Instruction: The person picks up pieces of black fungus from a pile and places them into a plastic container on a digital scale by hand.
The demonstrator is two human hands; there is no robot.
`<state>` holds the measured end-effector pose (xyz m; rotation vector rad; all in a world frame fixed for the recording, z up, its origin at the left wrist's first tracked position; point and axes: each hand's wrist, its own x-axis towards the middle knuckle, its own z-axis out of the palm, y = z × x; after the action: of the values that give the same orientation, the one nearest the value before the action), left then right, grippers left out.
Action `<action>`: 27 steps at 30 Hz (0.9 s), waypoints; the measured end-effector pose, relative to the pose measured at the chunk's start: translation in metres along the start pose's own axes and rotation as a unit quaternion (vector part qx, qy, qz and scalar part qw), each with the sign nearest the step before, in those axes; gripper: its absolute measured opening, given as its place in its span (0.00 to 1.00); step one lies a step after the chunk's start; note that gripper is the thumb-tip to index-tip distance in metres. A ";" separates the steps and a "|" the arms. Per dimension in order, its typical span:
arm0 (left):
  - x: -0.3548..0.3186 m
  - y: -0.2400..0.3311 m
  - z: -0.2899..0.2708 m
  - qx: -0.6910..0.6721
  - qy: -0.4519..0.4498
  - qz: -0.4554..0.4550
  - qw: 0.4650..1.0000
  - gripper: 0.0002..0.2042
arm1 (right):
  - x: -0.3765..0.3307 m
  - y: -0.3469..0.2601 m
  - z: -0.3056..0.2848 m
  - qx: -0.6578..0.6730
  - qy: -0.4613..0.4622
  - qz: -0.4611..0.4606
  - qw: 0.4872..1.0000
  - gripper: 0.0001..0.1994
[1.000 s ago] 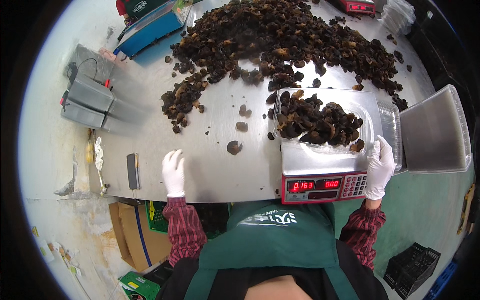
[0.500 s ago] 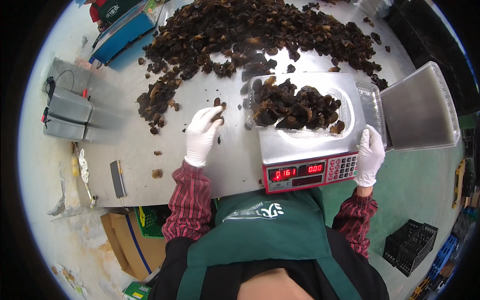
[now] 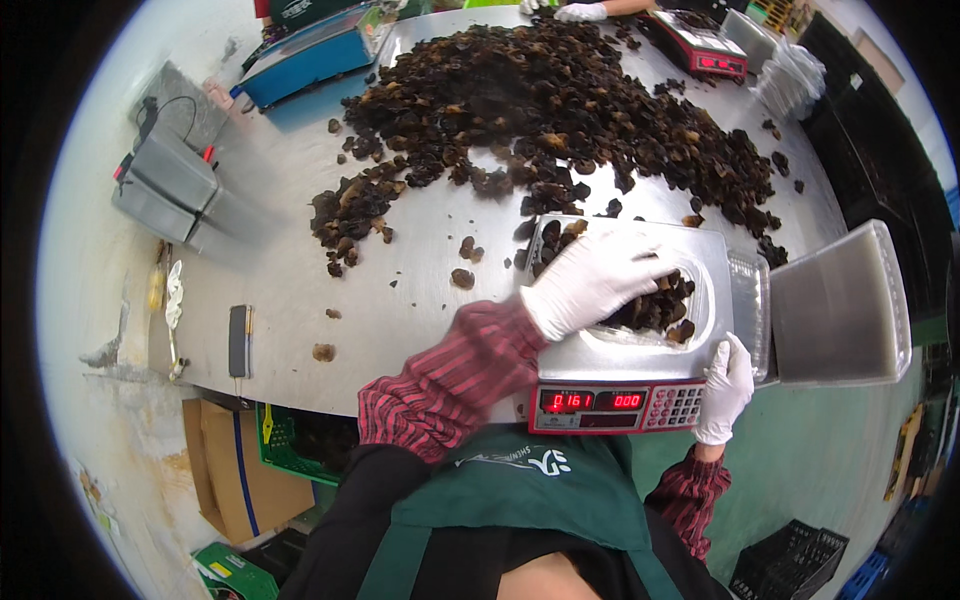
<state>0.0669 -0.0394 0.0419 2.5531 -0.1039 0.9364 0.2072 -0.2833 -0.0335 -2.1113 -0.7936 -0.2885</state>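
Dried black fungus pieces [image 3: 660,308] fill a clear plastic tray on a red-and-silver electronic scale [image 3: 640,372]. My gloved left hand [image 3: 600,280] lies over the tray with its fingers stretched out across the fungus, slightly blurred. It hides much of the tray; whether a small piece is under the fingers does not show. At the scale's right front corner, beside the keypad, my gloved right hand [image 3: 726,390] has its fingers bent against the edge. Loose fungus pieces [image 3: 462,278] lie on the metal table left of the scale.
A large fungus heap [image 3: 500,90] spreads across the far table [image 3: 300,290]. Stacked clear trays [image 3: 835,310] stand right of the scale; grey containers [image 3: 170,185] stand left. A phone-like dark object [image 3: 240,340] lies near the front edge. Another person's gloved hand [image 3: 582,12] and a second scale [image 3: 705,45] are beyond.
My left hand has moved right, from beside the loose fungus pieces to over the tray, leaving those pieces on the table. My right hand stays at the scale's corner. The view has shifted.
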 end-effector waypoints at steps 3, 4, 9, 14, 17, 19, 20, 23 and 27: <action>-0.036 -0.059 -0.026 0.067 0.041 -0.093 0.993 0.11 | 0.004 0.004 0.002 0.005 0.008 0.007 1.000 0.11; -0.055 -0.084 -0.035 0.070 0.035 -0.156 0.985 0.11 | 0.005 0.006 0.003 0.001 0.014 0.001 1.000 0.11; -0.157 -0.149 -0.065 -0.039 0.027 -0.425 0.904 0.12 | 0.013 -0.005 0.011 0.033 0.003 0.041 0.999 0.10; -0.178 -0.145 -0.048 -0.039 -0.052 -0.370 0.927 0.14 | 0.016 -0.003 0.010 0.041 0.000 0.067 0.997 0.10; -0.184 -0.132 -0.047 0.013 -0.116 -0.303 0.946 0.19 | 0.018 -0.004 0.006 0.030 -0.002 0.054 0.998 0.10; -0.186 -0.108 -0.046 0.006 -0.105 -0.332 0.937 0.16 | 0.018 -0.007 0.003 0.032 -0.012 0.067 0.997 0.10; -0.196 -0.109 -0.041 0.018 -0.092 -0.324 0.941 0.13 | 0.018 -0.007 0.003 0.025 -0.008 0.053 0.998 0.11; -0.206 -0.110 -0.032 0.035 -0.012 -0.350 0.936 0.04 | 0.018 -0.003 0.006 0.016 -0.011 0.008 1.000 0.11; -0.220 -0.148 -0.034 -0.026 0.090 -0.404 0.910 0.07 | 0.019 -0.010 0.009 0.006 -0.011 -0.019 1.000 0.11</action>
<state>-0.0918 0.0936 -0.1270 2.1057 0.8954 0.7859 0.2151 -0.2636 -0.0235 -2.0941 -0.8478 -0.2802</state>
